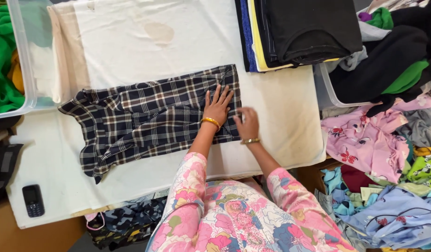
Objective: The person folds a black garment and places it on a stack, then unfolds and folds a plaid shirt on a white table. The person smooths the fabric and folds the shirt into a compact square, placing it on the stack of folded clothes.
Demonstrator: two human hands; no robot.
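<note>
A dark blue and white plaid shirt [145, 121] lies partly folded across the white cloth-covered table [131, 42]. My left hand [218, 105], with a gold bangle at the wrist, presses flat on the shirt's right end, fingers spread. My right hand [247, 123], also with a bangle, pinches the shirt's right edge just beside it. Both arms wear floral pink sleeves.
A stack of folded dark, blue and yellow clothes [294, 32] sits at the table's far right. A clear bin [19, 60] with green cloth stands left. A basket [328, 91] and a heap of loose garments [383, 140] lie right. A small black phone [33, 200] rests near the front left corner.
</note>
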